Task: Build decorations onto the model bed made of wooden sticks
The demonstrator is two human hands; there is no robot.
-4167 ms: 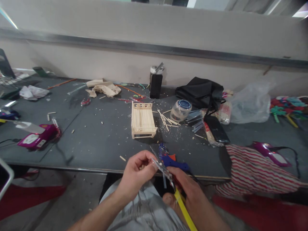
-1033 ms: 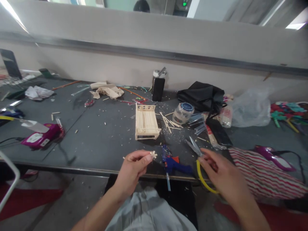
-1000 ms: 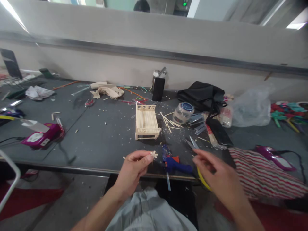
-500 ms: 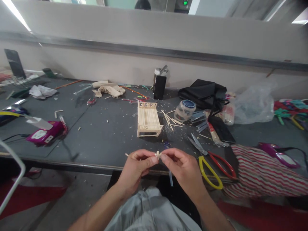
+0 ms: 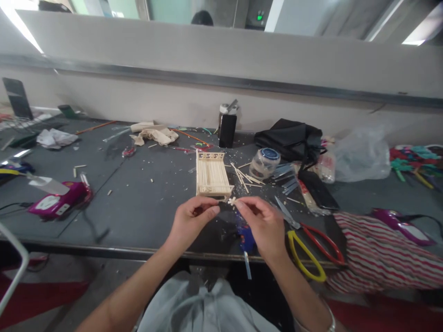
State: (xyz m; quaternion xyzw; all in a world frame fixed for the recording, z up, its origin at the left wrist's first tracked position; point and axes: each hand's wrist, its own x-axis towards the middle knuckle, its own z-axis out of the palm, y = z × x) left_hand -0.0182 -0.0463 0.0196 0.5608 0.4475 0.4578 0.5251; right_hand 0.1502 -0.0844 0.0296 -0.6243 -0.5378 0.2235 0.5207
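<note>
In my right hand (image 5: 263,222), thumb and forefinger pinch a small star-shaped wooden piece (image 5: 231,201) made of short pale sticks. My left hand (image 5: 194,222) is closed in a pinch just left of that piece, its fingertips apart from it; whether anything is between them I cannot make out. Right behind both hands stands a miniature bed (image 5: 212,173) built of thin wooden sticks, its near end partly hidden by the fingers. A blue glue gun (image 5: 246,237) with a clear glue stick lies beneath my right hand, partly covered by it.
Loose wooden sticks (image 5: 244,176) and a clear jar (image 5: 265,163) with a blue lid lie right of the bed. Large scissors (image 5: 306,237) with red and yellow handles rest beside striped cloth (image 5: 384,251). A phone (image 5: 227,131) leans upright at the back. A purple device (image 5: 58,200) is at left.
Both hands have moved forward, nearer the bed. My left fingertips have come away from the star-shaped piece, which stays in my right hand. More of the glue gun shows.
</note>
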